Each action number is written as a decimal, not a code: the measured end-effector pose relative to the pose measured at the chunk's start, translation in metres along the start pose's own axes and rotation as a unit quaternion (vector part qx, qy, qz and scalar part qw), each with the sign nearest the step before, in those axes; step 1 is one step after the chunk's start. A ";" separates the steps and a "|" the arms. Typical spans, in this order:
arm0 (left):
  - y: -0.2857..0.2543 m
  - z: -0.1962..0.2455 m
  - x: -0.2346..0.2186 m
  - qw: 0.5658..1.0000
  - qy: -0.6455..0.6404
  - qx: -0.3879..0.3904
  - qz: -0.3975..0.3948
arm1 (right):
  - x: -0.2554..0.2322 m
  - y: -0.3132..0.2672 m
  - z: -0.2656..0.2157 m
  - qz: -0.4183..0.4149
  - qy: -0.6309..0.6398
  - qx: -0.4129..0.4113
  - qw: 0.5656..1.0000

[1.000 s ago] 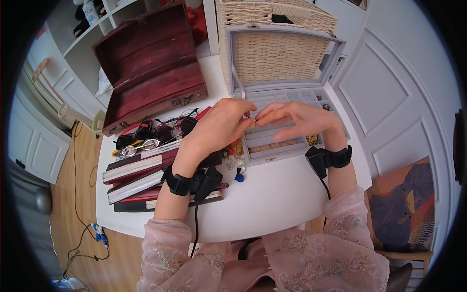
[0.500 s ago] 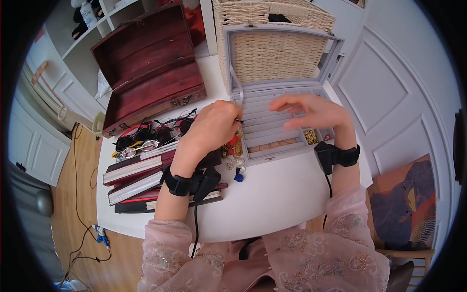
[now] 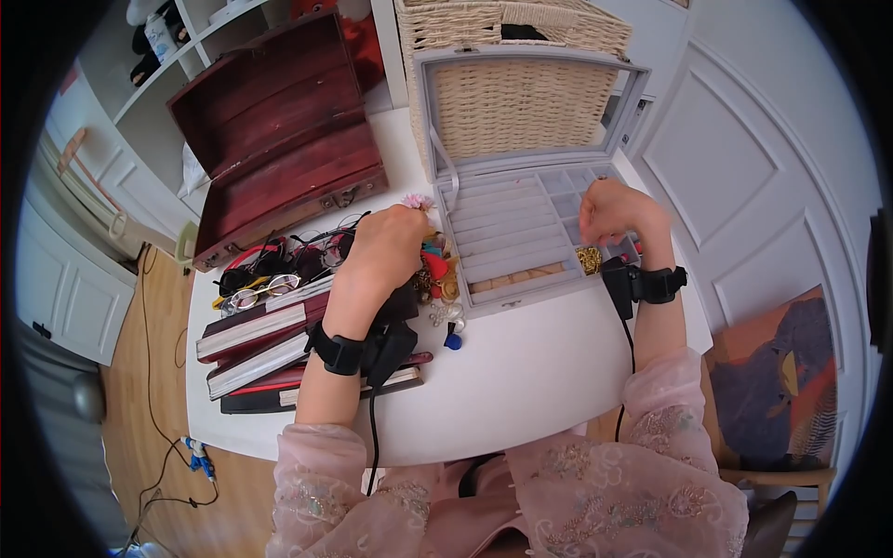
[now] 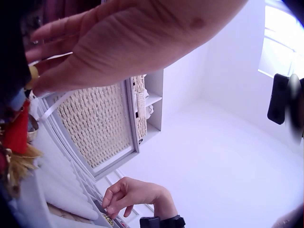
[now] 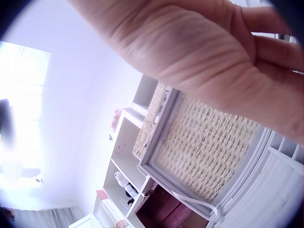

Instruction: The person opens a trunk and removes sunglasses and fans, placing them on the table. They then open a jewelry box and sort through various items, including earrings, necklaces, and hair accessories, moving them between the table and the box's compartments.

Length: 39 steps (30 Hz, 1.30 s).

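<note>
My left hand is over a pile of jewellery with red, teal and gold tassels, left of the grey jewellery box. In the left wrist view, a small yellow piece shows between its thumb and fingers. Red and gold tassels hang just below. My right hand is over the box's right-hand compartments, fingers bent down. From the left, its thumb and forefinger are close together, low over the compartments; I cannot tell whether they hold something. Gold chain lies in a front compartment.
The box's glazed lid stands raised against a wicker basket. An open dark red case stands back left. Eyeglasses and several books lie on the white table. A blue-topped piece sits near the box.
My hands were together over the box and have parted. The left went left to the pile; the right went right and its straight fingers bent down. The head view shifted slightly.
</note>
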<state>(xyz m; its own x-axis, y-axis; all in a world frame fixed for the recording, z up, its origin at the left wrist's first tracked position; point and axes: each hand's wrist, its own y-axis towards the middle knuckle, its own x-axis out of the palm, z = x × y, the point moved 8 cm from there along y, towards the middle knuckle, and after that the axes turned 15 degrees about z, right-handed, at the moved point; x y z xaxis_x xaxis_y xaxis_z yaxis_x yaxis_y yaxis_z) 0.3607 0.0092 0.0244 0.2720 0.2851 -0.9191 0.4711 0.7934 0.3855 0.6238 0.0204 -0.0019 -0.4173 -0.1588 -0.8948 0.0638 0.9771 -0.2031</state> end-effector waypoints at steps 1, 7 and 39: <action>0.000 0.000 0.000 1.000 0.000 0.000 -0.001 | 0.000 -0.001 0.001 0.001 -0.017 0.005 1.000; 0.000 -0.003 0.003 1.000 -0.003 -0.007 -0.012 | 0.003 -0.003 -0.001 0.000 -0.059 0.034 0.998; 0.000 0.003 0.006 0.999 -0.031 0.008 -0.038 | -0.014 -0.019 -0.051 0.090 -0.041 -0.147 0.984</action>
<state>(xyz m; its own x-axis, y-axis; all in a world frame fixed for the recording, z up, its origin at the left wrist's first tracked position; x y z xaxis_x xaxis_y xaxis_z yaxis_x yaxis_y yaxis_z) 0.3646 0.0093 0.0189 0.2861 0.1897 -0.9393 0.5062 0.8024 0.3162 0.5823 0.0115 0.0349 -0.3484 0.0223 -0.9371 -0.1404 0.9872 0.0757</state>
